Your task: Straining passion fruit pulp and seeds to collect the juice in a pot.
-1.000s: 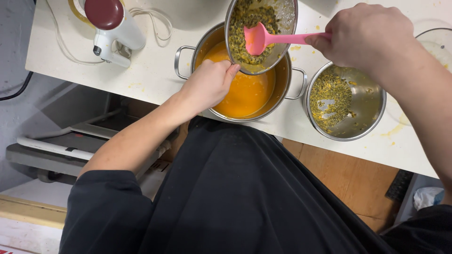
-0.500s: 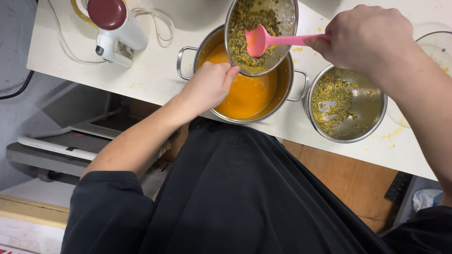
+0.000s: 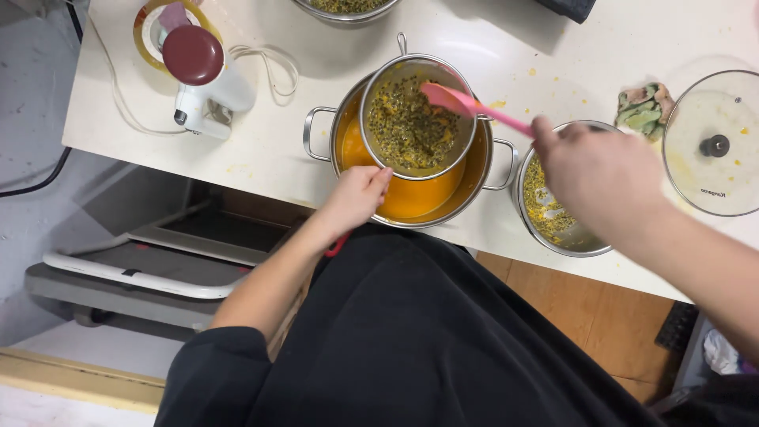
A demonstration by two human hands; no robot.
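Pink spatula (image 3: 474, 108), gripped by the right hand (image 3: 597, 170), presses seedy pulp in a metal sieve (image 3: 417, 117) over the orange-filled pot (image 3: 411, 194); the left hand (image 3: 356, 198) apparently clasps the sieve's handle.

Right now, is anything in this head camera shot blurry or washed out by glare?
Head view: the right hand and pink silicone spatula are motion-blurred; the left hand and round metal strainer are sharp; the white countertop is bright, not blown out, with soft shadows.
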